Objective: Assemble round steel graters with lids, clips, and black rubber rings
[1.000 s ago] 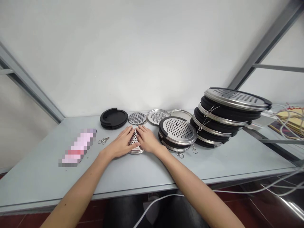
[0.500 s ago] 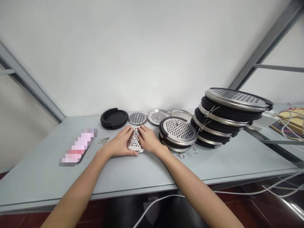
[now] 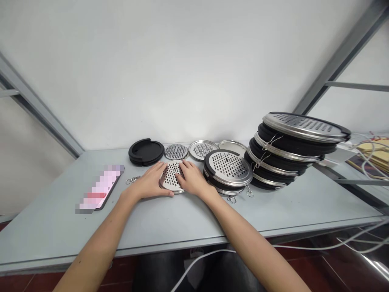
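Between my hands on the table lies a round metal grater disc (image 3: 170, 177) with rows of holes. My left hand (image 3: 151, 181) curves around its left edge, thumb at the near rim and fingers at the far rim. My right hand (image 3: 192, 177) grips the right side, its fingertips at the far rim and its thumb on the perforated face. Just right of that hand stands a finished-looking black holder with a grater plate (image 3: 229, 166) on top. Behind the hands are a toothed metal disc (image 3: 176, 151), another holed disc (image 3: 202, 150) and a metal ring-rimmed plate (image 3: 233, 145).
Black round holders (image 3: 146, 151) sit at the back left. Small metal wire clips (image 3: 133, 179) lie near my left wrist. A phone (image 3: 101, 188) with a blurred screen is farther left. A tall tilted stack of grater units (image 3: 282, 152) stands right, with white cables (image 3: 328, 246) near the edge.
My left hand has shifted slightly left, and more of the grater disc's face shows between the hands. The other things on the table have stayed put.
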`<act>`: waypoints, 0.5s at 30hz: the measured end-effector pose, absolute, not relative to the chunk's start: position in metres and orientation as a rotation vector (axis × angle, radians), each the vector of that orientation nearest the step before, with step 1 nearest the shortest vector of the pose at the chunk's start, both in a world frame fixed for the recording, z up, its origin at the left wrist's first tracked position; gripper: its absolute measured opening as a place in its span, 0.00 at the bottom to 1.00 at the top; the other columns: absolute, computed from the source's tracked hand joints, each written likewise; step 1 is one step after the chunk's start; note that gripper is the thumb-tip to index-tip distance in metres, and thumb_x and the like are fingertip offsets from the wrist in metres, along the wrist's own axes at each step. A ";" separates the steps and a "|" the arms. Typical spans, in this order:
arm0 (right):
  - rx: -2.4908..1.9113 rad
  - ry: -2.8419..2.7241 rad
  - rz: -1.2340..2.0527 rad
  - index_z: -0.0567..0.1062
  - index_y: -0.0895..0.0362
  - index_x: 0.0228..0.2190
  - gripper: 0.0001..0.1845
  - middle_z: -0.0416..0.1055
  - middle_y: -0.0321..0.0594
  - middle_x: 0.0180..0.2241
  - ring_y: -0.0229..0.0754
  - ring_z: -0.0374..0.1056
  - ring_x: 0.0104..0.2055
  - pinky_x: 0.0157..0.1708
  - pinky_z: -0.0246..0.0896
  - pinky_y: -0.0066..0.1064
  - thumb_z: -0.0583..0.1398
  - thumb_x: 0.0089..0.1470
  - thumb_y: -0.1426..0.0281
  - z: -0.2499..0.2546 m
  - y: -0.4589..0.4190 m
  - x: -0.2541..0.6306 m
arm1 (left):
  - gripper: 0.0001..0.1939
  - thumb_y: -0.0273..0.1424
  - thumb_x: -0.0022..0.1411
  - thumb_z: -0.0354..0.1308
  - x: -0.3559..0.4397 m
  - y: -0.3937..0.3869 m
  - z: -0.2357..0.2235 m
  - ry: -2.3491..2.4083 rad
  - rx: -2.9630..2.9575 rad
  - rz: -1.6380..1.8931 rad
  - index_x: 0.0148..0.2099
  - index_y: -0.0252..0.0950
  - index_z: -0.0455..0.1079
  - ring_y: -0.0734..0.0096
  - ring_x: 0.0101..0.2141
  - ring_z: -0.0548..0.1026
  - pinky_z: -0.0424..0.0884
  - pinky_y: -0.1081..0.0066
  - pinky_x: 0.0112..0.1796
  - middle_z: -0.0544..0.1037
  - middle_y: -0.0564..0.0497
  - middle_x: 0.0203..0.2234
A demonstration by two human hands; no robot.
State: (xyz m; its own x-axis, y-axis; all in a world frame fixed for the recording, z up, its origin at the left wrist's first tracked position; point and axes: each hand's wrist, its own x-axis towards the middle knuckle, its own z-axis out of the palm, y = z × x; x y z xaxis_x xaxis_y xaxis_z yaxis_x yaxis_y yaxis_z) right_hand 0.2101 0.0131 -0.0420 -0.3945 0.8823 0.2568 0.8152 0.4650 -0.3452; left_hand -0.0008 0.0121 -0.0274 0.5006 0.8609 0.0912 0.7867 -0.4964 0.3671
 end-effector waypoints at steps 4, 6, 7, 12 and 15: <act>-1.423 -2.324 0.232 0.68 0.63 0.53 0.21 0.63 0.58 0.59 0.53 0.60 0.59 0.58 0.56 0.43 0.53 0.64 0.64 -0.041 0.013 0.211 | 0.55 0.59 0.46 0.65 -0.002 0.013 -0.027 1.344 2.470 0.311 0.69 0.39 0.52 0.45 0.66 0.54 0.58 0.55 0.62 0.56 0.40 0.67; -1.424 -2.325 0.238 0.69 0.63 0.52 0.21 0.63 0.58 0.59 0.53 0.61 0.58 0.57 0.56 0.43 0.53 0.64 0.64 -0.040 0.013 0.211 | 0.59 0.60 0.46 0.64 -0.003 0.014 -0.029 1.369 2.461 0.283 0.71 0.37 0.48 0.44 0.67 0.51 0.55 0.53 0.63 0.52 0.38 0.69; -1.425 -2.323 0.237 0.69 0.63 0.52 0.21 0.63 0.58 0.59 0.53 0.60 0.58 0.58 0.56 0.43 0.53 0.64 0.64 -0.040 0.012 0.211 | 0.60 0.60 0.46 0.64 -0.003 0.014 -0.030 1.383 2.460 0.264 0.71 0.36 0.46 0.44 0.68 0.49 0.54 0.53 0.64 0.50 0.37 0.69; -1.429 -2.312 0.228 0.68 0.63 0.54 0.22 0.62 0.57 0.60 0.54 0.59 0.60 0.58 0.56 0.44 0.54 0.63 0.64 -0.040 0.012 0.211 | 0.63 0.61 0.45 0.63 0.000 0.010 -0.036 1.441 2.448 0.228 0.72 0.33 0.44 0.41 0.68 0.46 0.53 0.50 0.64 0.48 0.34 0.70; -1.430 -2.314 0.231 0.68 0.62 0.53 0.21 0.63 0.57 0.59 0.53 0.60 0.59 0.58 0.56 0.43 0.54 0.63 0.63 -0.040 0.012 0.210 | 0.63 0.62 0.45 0.63 0.002 0.009 -0.036 1.457 2.432 0.240 0.72 0.33 0.42 0.40 0.68 0.46 0.54 0.49 0.64 0.46 0.34 0.70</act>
State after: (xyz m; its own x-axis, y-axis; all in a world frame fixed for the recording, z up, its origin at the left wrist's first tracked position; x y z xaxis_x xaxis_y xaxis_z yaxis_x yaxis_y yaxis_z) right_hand 0.2104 0.0115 -0.0400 -0.3905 0.8848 0.2542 0.8171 0.4603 -0.3471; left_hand 0.0018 0.0091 -0.0365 0.4733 0.8809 -0.0082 0.8315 -0.4436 0.3344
